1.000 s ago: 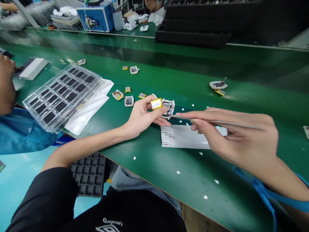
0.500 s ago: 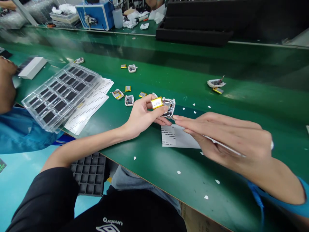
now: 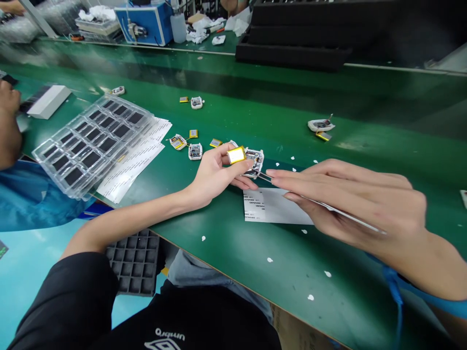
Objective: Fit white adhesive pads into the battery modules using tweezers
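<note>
Between the thumb and fingers of my left hand [image 3: 215,172] is a small white device housing [image 3: 256,159] with an exposed circuit board. A yellow-edged battery [image 3: 236,154] lies folded out beside it, over my fingers. My right hand [image 3: 365,204] is closed around metal tweezers [image 3: 350,221], whose tips reach the lower edge of the housing. Whether the tips pinch anything is too small to tell. Under the hands lies a white adhesive label sheet [image 3: 277,206], partly covered by my right hand.
Similar housings with batteries lie behind my left hand [image 3: 195,151] and farther right [image 3: 321,126]. A clear tray of dark squares [image 3: 91,141] rests on printed sheets [image 3: 127,180] at left, near another person's arm [image 3: 9,121]. Black foam blocks [image 3: 292,56] stand at the back.
My right hand has drawn slightly to the right, so more of the tweezers shows. My left hand and the housing have stayed almost in place. The housing at far right sits slightly farther left.
</note>
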### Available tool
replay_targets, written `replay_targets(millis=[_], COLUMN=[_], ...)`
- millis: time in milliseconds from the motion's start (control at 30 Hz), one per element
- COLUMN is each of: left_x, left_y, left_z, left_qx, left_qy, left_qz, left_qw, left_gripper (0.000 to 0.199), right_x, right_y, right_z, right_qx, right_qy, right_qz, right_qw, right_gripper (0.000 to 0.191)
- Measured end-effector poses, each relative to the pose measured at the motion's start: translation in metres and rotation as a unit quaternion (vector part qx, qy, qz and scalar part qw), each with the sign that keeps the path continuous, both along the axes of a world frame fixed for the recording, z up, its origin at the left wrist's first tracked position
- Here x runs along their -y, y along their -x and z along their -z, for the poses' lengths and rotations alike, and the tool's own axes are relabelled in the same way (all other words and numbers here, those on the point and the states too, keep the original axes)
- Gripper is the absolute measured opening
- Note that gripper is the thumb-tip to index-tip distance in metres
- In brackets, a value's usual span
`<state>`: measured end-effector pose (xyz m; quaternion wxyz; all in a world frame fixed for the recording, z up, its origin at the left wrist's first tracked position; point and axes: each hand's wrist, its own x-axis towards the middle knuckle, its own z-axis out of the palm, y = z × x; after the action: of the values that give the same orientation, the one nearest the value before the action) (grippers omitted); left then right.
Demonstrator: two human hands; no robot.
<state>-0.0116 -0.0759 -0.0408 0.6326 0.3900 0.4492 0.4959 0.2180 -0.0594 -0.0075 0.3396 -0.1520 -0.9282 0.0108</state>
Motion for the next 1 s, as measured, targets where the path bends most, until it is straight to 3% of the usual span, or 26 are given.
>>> replay_targets(millis=[400,567,833,1000], left_x=[0.001,-0.001,0.002,0.003], left_y=[-0.001,-0.001,0.0,-0.001], left_z=[0.002,0.002,0.003,0.006], left_qx=[-0.014,-0.016,-0.051,-0.063], left_qy=[0.004,0.009,0.007,-0.008], left_qz=[-0.002,-0.012,-0.006,0.005], left_qw=[1.0,1.0,0.999,0.998], left_gripper=[0.033,0.025,0.025,0.025], right_x=[-0.001,0.004,0.009,0.008], right_y=[0.0,0.001,0.003,0.005], right_z=[0.001,0.001,0.007,0.006], right_qx=[-0.017,-0.024,-0.019,-0.007], right_qy=[-0.036,-0.026,-0.015,-0.024], right_qz=[-0.037,0.0,0.023,0.015], right_qw=[0.999,0.999,0.999,1.0], right_gripper=[0.09,0.089,0.077,0.053])
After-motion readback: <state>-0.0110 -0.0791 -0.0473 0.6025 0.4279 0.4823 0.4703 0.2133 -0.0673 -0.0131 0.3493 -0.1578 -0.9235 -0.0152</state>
